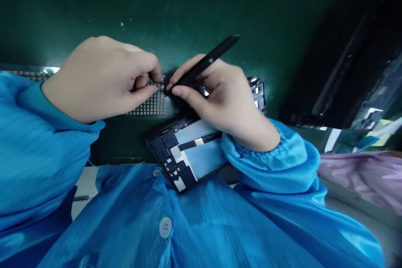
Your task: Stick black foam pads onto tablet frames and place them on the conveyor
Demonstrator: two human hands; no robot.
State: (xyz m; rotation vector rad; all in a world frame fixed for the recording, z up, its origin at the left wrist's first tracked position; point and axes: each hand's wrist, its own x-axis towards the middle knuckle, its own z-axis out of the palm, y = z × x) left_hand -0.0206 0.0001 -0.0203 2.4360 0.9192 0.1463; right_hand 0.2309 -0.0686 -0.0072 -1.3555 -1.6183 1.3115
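Note:
My left hand [103, 77] pinches the right end of a sheet of small square pads [150, 104], thumb and forefinger closed on its edge. My right hand [220, 92] grips a black pen-like tool [204, 63], whose tip meets the sheet just by my left fingertips. Beneath my right wrist lies an opened tablet frame [185, 155], black with light blue panels and a small gold patch, tilted on the dark green mat [188, 8]. Both arms wear blue smock sleeves.
A strip of the same pad sheet [31, 73] runs out to the left behind my left wrist. Dark stacked parts and trays [351, 75] fill the right side. A pale purple cloth [364, 176] lies lower right. My blue coat covers the near edge.

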